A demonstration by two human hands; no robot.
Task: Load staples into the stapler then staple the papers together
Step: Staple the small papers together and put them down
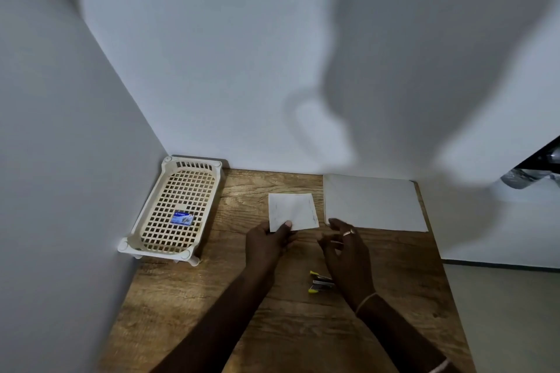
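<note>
Head, one stapler, one staple box, one small paper

One head-worn wide-angle view, over the near side of the wooden table, facing forward and down into the white wall corner, close in.

Small blue flat box in the cream plastic grid tray: white writing is showing on top, but it is looking too blurry to read.
Small white square of paper: faint grey marks are showing, too pale to read.
Readable words or numbers: none are showing.
</note>
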